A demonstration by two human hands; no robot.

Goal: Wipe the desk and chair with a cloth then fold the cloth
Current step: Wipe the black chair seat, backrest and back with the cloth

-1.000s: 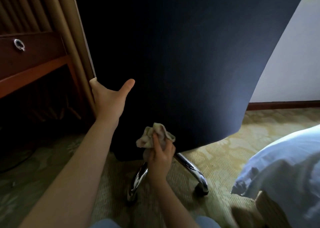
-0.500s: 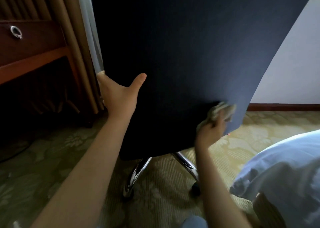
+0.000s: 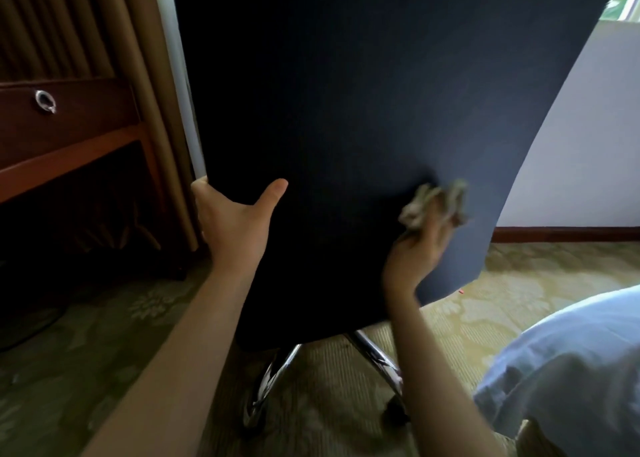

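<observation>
The dark blue back of the chair (image 3: 363,110) fills the middle of the head view. My left hand (image 3: 235,224) grips its left edge, fingers wrapped round behind it and thumb lying across the fabric. My right hand (image 3: 419,248) holds a crumpled beige cloth (image 3: 433,203) and presses it against the lower right part of the chair back; both are motion-blurred. The chair's chrome legs (image 3: 374,356) show below. A corner of the wooden desk (image 3: 69,137) with a ring-pull drawer is at the left.
Brown curtains (image 3: 114,40) hang between the desk and the chair. A white pillow or bedding (image 3: 571,363) lies at the lower right. Patterned green carpet (image 3: 519,276) covers the floor, and a white wall with a dark skirting board (image 3: 568,234) stands at the right.
My right hand has carried the cloth from the chair back's bottom edge up and to the right across the fabric. My left hand has kept its grip on the left edge.
</observation>
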